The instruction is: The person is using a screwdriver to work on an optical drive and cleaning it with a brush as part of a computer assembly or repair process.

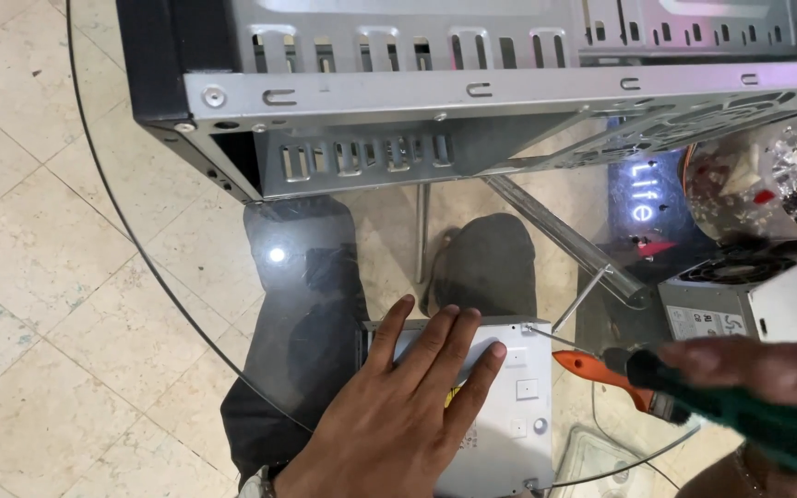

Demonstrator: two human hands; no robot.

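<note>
On the glass surface (186, 304), left hand (398, 415) flat and open on grey drive box (518, 406), right hand (767, 369) grip closed around green-orange screwdriver (620, 369), tip at box corner, open metal computer case (472, 92) behind.

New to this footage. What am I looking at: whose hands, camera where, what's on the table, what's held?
One picture, from a camera on a person's head, looking down at their own bare hands; no robot. The surface is a round glass table, so the person's legs and the tiled floor show through it. The left hand lies flat on a flat grey metal drive box. The right hand grips a screwdriver with an orange and green handle, its tip at the box's top corner. Behind stands an open computer case; at right, a power supply unit.
</note>
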